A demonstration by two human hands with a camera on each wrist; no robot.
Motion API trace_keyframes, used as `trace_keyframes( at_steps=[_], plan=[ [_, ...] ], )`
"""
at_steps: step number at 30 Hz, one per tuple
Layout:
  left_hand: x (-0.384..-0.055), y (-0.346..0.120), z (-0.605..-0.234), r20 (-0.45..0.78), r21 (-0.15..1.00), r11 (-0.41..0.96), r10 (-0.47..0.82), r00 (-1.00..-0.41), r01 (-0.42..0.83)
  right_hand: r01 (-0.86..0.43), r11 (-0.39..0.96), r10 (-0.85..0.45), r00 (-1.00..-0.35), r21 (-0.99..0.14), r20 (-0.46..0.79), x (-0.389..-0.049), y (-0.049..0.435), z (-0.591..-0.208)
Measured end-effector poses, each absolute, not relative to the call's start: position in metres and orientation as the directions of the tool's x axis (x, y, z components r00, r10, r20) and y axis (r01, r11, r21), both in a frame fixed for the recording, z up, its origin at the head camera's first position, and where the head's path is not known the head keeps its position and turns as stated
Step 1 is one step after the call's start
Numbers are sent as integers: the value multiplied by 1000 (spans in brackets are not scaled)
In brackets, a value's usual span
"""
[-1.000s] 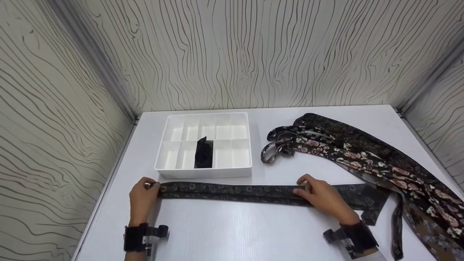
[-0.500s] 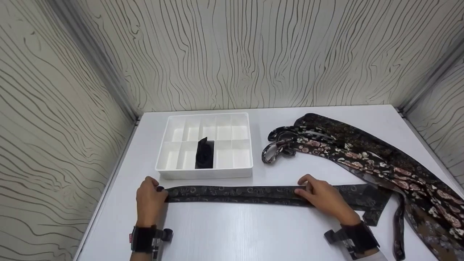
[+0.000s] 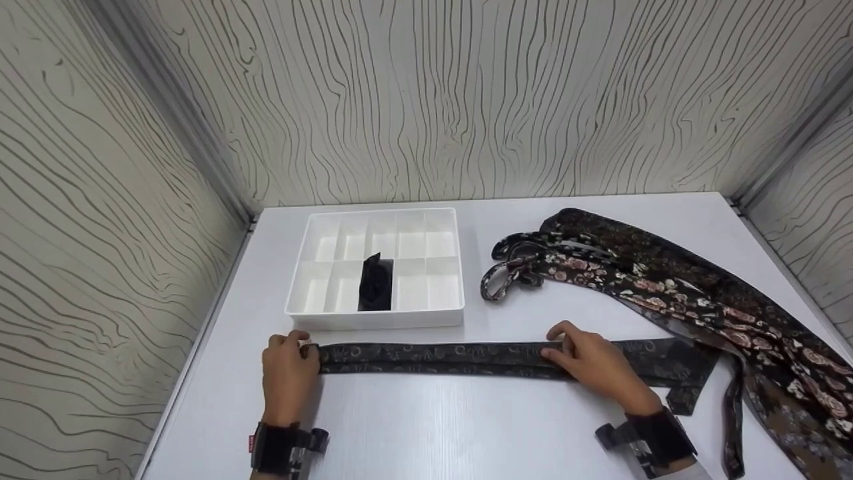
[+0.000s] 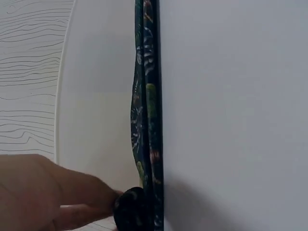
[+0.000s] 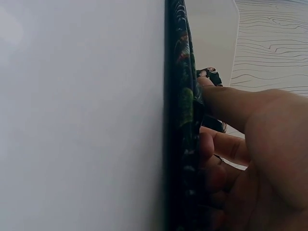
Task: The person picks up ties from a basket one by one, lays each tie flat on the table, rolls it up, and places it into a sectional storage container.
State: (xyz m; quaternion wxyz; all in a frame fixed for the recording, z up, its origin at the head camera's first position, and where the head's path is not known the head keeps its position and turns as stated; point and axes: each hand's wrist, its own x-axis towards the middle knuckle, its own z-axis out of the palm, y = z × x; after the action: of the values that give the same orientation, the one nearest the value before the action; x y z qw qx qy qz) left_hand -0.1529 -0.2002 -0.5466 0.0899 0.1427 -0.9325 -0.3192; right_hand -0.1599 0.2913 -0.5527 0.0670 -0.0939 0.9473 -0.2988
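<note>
A long dark patterned necktie lies lengthwise across the white table in front of the box. At its left end my left hand pinches a small roll of the fabric, which shows as a dark coil in the left wrist view. My right hand holds the tie further along, thumb and bent fingers at the fabric. In the right wrist view the tie's patterned edge runs past those fingertips. The tie's wide end spreads out to the right of that hand, near other ties.
A white divided box stands behind the tie. One of its front compartments holds a rolled black tie. Several floral ties lie in a heap on the right. Patterned panels enclose the table.
My left hand has moved to the right along the table, and the tie's left end has come with it, shortening the flat stretch. The right hand has stayed almost still.
</note>
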Motion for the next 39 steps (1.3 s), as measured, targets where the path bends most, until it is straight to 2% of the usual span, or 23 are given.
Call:
trace_keyframes(
  at_steps=[4, 11, 15, 20, 26, 30, 35, 39],
  plan=[
    [-156, -200, -548, 42, 630, 739, -341, -939, -240, -138, 805, -217, -974, -576, -70, -160, 292, -553],
    [-159, -179, -553, 142, 672, 733, -270, -952, -107, -148, 802, -223, -973, -578, -60, -160, 291, -555],
    [-155, -174, -554, 119, 688, 722, -212, -970, -73, -160, 802, -234, -971, -576, -56, -160, 291, -555],
    [-151, -188, -548, 56, 705, 709, -88, -995, -23, -164, 806, -241, -969, -569, -62, -162, 292, -552],
    [-147, -211, -547, 36, 710, 700, 69, -997, 74, -162, 839, -211, -977, -520, -38, -158, 279, -543],
    [-145, -218, -549, 20, 691, 718, 103, -995, 88, -266, 847, -269, -961, -459, 61, -152, 256, -541],
    [-146, -223, -548, -5, 667, 743, 79, -997, 55, -488, 796, -466, -872, -358, 151, -144, 235, -545],
    [-145, -224, -545, -9, 630, 775, 81, -997, 57, -529, 770, -513, -846, -356, 147, -144, 228, -546]
  ],
)
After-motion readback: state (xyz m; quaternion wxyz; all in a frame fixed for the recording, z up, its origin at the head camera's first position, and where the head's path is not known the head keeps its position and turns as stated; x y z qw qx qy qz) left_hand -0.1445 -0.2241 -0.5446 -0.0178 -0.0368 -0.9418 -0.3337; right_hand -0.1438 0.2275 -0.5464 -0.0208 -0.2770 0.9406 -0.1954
